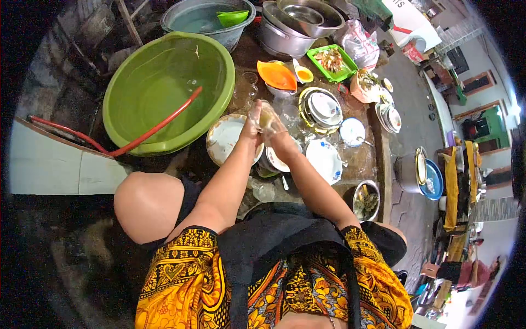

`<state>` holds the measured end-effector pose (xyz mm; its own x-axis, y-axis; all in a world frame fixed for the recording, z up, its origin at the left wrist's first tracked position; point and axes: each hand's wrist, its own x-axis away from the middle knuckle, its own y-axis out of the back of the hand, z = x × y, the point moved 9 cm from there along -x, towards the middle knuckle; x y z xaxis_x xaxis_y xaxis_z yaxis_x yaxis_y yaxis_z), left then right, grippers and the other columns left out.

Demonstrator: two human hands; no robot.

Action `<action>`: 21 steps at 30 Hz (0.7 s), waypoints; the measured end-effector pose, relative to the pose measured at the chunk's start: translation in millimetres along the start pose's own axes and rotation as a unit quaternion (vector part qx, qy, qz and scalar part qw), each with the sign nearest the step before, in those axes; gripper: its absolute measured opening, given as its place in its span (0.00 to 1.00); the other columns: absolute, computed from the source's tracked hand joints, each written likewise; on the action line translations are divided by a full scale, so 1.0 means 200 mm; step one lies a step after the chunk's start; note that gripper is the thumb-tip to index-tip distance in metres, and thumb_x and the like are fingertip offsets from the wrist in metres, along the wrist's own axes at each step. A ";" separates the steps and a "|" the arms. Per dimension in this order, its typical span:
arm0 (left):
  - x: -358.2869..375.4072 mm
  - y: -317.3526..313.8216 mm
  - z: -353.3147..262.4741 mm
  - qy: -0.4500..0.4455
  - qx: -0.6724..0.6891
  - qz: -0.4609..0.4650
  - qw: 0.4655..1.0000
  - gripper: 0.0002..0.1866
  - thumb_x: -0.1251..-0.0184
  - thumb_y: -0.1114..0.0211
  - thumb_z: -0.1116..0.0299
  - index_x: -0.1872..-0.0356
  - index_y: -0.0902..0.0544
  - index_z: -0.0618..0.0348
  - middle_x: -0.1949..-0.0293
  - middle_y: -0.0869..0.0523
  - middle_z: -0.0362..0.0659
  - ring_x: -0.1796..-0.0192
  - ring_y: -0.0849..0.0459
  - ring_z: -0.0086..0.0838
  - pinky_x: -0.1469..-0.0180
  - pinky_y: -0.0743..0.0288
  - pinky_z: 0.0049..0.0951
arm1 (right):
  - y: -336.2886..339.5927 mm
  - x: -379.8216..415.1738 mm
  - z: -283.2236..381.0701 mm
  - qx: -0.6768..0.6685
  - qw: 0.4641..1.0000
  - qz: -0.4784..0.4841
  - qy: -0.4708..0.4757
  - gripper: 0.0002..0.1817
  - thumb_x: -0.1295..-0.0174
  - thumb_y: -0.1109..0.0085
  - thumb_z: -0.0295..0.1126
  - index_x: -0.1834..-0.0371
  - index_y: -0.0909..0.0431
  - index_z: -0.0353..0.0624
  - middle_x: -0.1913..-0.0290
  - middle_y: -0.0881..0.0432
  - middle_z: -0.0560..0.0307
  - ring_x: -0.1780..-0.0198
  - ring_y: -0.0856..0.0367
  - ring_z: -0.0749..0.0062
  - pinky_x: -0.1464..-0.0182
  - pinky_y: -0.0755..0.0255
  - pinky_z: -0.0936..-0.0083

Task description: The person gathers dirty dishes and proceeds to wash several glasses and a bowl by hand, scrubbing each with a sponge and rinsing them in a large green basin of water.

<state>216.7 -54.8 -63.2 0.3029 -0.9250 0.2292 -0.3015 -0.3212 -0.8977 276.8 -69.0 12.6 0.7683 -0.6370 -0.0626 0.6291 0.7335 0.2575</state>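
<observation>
In front of me, my left hand (252, 129) and my right hand (279, 137) come together around a wet, clear drinking glass (267, 116). Both hands look closed on it; a yellowish patch shows between the fingers, too blurred to name. Beneath my left forearm lies a soiled white plate (223, 141) with a brown rim. A patterned bowl (278, 160) sits partly hidden under my wrists. Several clear glasses (290, 113) stand just right of my hands, beside a stack of dishes (323, 108).
At left, a large green basin (226, 93) holds water, with a red hose (159, 129) over its rim. Behind it stands a grey tub (241, 39). Metal pots (279, 43), an orange bowl (276, 75) and a green tray (350, 67) of scraps lie farther back.
</observation>
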 end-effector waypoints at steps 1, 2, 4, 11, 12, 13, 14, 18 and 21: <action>0.02 0.00 -0.01 0.000 0.011 -0.011 1.000 0.22 0.46 0.41 0.44 0.64 0.26 0.53 0.67 0.22 0.39 0.65 0.21 0.29 0.62 0.25 0.33 | 0.01 0.03 -0.01 0.117 0.992 0.047 0.013 0.23 0.42 0.54 0.26 0.41 0.38 0.40 0.43 0.33 0.47 0.43 0.34 0.61 0.43 0.40 0.75; 0.03 0.00 -0.03 -0.002 0.021 -0.021 1.000 0.27 0.47 0.43 0.38 0.63 0.25 0.54 0.65 0.21 0.41 0.63 0.21 0.31 0.60 0.25 0.33 | 0.02 0.04 -0.02 0.122 0.991 0.052 0.015 0.23 0.42 0.54 0.26 0.41 0.38 0.40 0.43 0.33 0.47 0.43 0.34 0.61 0.43 0.40 0.75; -0.03 0.06 -0.04 0.000 0.020 0.001 1.000 0.30 0.46 0.45 0.37 0.59 0.25 0.56 0.64 0.21 0.43 0.62 0.21 0.32 0.59 0.25 0.34 | -0.04 0.06 -0.01 0.023 0.992 0.108 -0.055 0.23 0.45 0.52 0.25 0.44 0.37 0.39 0.46 0.30 0.47 0.45 0.32 0.64 0.45 0.39 0.76; -0.01 0.08 0.04 0.029 0.018 -0.034 0.999 0.27 0.46 0.40 0.43 0.57 0.28 0.55 0.65 0.23 0.42 0.63 0.22 0.31 0.64 0.24 0.34 | -0.01 -0.04 -0.07 0.141 0.987 0.019 0.075 0.28 0.53 0.50 0.20 0.43 0.37 0.39 0.43 0.33 0.48 0.41 0.36 0.56 0.40 0.43 0.67; -0.02 0.09 0.05 0.027 0.020 -0.035 0.999 0.27 0.46 0.40 0.43 0.57 0.28 0.55 0.65 0.23 0.42 0.63 0.22 0.31 0.64 0.24 0.34 | 0.02 -0.05 -0.20 -0.012 1.000 -0.006 -0.017 0.28 0.52 0.50 0.20 0.43 0.36 0.39 0.43 0.33 0.50 0.41 0.37 0.57 0.39 0.43 0.67; -0.04 0.10 0.04 0.003 0.039 -0.036 0.999 0.27 0.46 0.40 0.43 0.57 0.29 0.56 0.64 0.24 0.42 0.63 0.23 0.32 0.64 0.24 0.34 | -0.03 0.01 -0.03 0.044 0.997 0.047 -0.043 0.25 0.48 0.49 0.23 0.43 0.36 0.39 0.44 0.32 0.52 0.42 0.35 0.59 0.40 0.42 0.68; -0.05 0.12 0.02 -0.022 0.057 -0.039 0.997 0.27 0.46 0.39 0.44 0.56 0.29 0.56 0.64 0.24 0.43 0.62 0.23 0.32 0.64 0.24 0.34 | -0.02 0.04 -0.09 0.043 0.997 0.049 -0.041 0.25 0.48 0.49 0.23 0.43 0.36 0.39 0.44 0.32 0.52 0.42 0.35 0.59 0.40 0.42 0.68; -0.07 0.20 -0.12 -0.090 -0.032 -0.123 0.988 0.24 0.44 0.38 0.49 0.57 0.33 0.55 0.67 0.25 0.42 0.66 0.23 0.32 0.67 0.24 0.35 | -0.06 0.13 -0.14 -0.525 0.840 0.007 -0.135 0.23 0.44 0.46 0.33 0.45 0.35 0.39 0.46 0.30 0.53 0.45 0.32 0.65 0.41 0.40 0.71; -0.09 0.23 -0.10 -0.129 -0.002 -0.150 0.980 0.23 0.45 0.35 0.56 0.54 0.36 0.52 0.67 0.26 0.43 0.67 0.24 0.32 0.68 0.25 0.35 | 0.03 0.20 -0.22 -0.399 0.896 -0.047 -0.191 0.23 0.47 0.46 0.32 0.48 0.37 0.36 0.53 0.28 0.50 0.51 0.28 0.66 0.48 0.33 0.70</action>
<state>179.6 -56.0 -102.1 0.5972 -0.7069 0.3789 -0.1675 -0.5720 -0.8030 315.3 -79.7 -31.4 0.7070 -0.6276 0.3259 0.6900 0.5112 -0.5124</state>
